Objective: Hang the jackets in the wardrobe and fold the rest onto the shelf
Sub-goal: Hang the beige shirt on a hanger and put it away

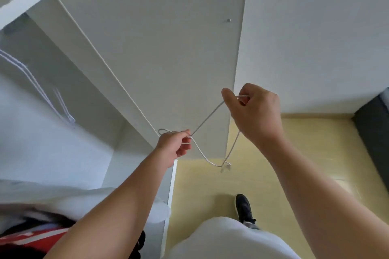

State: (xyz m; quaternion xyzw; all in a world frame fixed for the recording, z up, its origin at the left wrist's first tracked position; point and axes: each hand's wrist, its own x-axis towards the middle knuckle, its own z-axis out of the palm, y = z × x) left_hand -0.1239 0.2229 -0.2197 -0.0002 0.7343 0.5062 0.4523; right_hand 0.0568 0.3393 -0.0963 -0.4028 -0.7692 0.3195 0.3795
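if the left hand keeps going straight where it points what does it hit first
Probably the white wardrobe door: the left hand, gripping the wire hanger at its hook, points at that panel's lower part. Nothing else shows between, though depth is unclear.

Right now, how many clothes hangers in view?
3. One white wire hanger is held between left hand and right hand. Two more white hangers hang inside the wardrobe at left, blurred; others may be hidden.

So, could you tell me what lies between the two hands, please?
In the head view, one arm of the white wire hanger runs from the left hand up to the right hand; nothing hangs on it.
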